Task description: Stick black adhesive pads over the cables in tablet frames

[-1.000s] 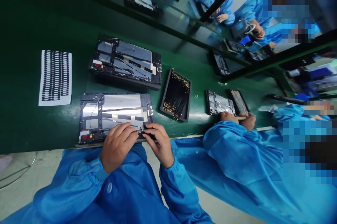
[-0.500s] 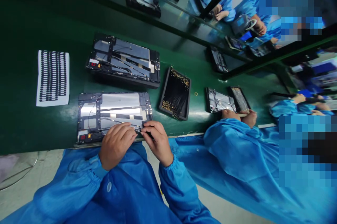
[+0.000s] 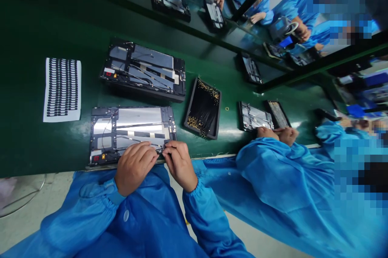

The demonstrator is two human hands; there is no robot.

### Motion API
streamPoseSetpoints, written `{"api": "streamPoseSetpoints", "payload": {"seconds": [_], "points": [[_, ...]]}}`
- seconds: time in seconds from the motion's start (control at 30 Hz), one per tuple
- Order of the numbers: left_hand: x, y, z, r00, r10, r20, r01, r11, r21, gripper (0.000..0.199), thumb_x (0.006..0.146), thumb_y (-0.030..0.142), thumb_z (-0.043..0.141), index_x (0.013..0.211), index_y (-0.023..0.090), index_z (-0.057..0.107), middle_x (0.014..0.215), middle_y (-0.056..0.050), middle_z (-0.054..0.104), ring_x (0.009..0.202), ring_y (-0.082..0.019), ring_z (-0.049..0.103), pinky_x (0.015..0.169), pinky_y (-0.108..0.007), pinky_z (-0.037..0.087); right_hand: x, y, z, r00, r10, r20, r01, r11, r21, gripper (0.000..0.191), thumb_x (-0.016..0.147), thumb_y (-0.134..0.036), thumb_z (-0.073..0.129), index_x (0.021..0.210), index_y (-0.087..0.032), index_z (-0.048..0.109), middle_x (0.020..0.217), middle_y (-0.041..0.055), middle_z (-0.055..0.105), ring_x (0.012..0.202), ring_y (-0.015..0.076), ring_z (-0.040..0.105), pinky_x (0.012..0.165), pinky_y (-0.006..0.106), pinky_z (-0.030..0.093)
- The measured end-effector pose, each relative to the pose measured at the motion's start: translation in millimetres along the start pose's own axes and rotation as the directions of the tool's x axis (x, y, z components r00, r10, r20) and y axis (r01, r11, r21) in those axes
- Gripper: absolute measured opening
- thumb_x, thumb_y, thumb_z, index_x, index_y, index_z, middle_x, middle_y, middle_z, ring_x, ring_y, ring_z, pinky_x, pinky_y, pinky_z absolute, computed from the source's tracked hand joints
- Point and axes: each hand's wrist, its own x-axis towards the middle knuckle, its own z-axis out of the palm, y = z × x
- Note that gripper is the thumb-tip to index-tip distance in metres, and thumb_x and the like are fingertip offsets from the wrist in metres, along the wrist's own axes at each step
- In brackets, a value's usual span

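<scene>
An opened tablet (image 3: 139, 117), with silver plates and black cables inside, lies flat at the table's front edge. My left hand (image 3: 135, 168) rests over its lower edge, fingers curled and pressed together, the tips at the lower right corner. Just beside it, my right hand (image 3: 182, 165) pinches with thumb and forefinger at the same corner. Whatever sits between the fingertips is too small and covered to name. Behind the tablet is a stack of similar open tablets (image 3: 151, 64). A black tray (image 3: 218, 114) of thin black cables with gold ends stands to the right.
A white sheet (image 3: 77, 92) of black stickers lies on the green table (image 3: 24, 137) at left. A small yellow ring (image 3: 227, 108) lies right of the tray. A co-worker's hands (image 3: 268, 133) work on another tablet (image 3: 256, 117) nearby. A raised shelf (image 3: 194, 28) runs behind.
My hands stay at the same corner with almost no movement. Across the shelf, another person's hand and the tablet by it have shifted right and nearer. The view has turned slightly.
</scene>
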Motion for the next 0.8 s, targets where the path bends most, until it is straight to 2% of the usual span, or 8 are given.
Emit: {"api": "streamPoseSetpoints", "payload": {"seconds": [0.17, 0.67, 0.8], "points": [[-0.3, 1.3, 0.3, 1.000, -0.008, -0.011, 0.008, 1.000, 0.016, 0.005, 0.094, 0.017, 0.060, 0.092, 0.021, 0.062, 0.098, -0.001, 0.074, 0.106, -0.020, 0.068, 0.095, -0.035, 0.048, -10.7, 5.7, 10.8, 0.997, -0.009, -0.072, 0.010, 1.000, 0.015, 0.018, 0.097, -0.013, 0.055, 0.113, -0.022, 0.061, 0.109, 0.0098, 0.062, 0.108, 0.0226, 0.058, 0.093, 0.042, 0.052], [-2.0, 1.5, 1.6, 1.000, -0.005, -0.012, 0.005, 1.000, -0.002, 0.003, 0.094, 0.018, 0.061, 0.093, 0.020, 0.060, 0.097, -0.001, 0.073, 0.109, -0.020, 0.067, 0.097, -0.034, 0.046, -5.3, -2.1, 4.8, 0.998, 0.031, -0.053, -0.029, 0.999, 0.039, 0.020, 0.097, -0.011, 0.054, 0.112, -0.022, 0.061, 0.110, 0.0100, 0.063, 0.108, 0.0219, 0.059, 0.091, 0.040, 0.054], [-1.9, 1.1, 0.7, 1.000, -0.013, -0.005, 0.013, 1.000, -0.001, 0.003, 0.094, 0.018, 0.061, 0.093, 0.021, 0.061, 0.099, -0.001, 0.074, 0.109, -0.020, 0.067, 0.096, -0.034, 0.046, -9.4, 0.1, 10.6, 0.995, -0.029, -0.097, 0.026, 0.999, -0.031, 0.027, 0.096, -0.009, 0.055, 0.119, -0.022, 0.061, 0.110, 0.0107, 0.065, 0.108, 0.0227, 0.062, 0.098, 0.047, 0.056]]}}
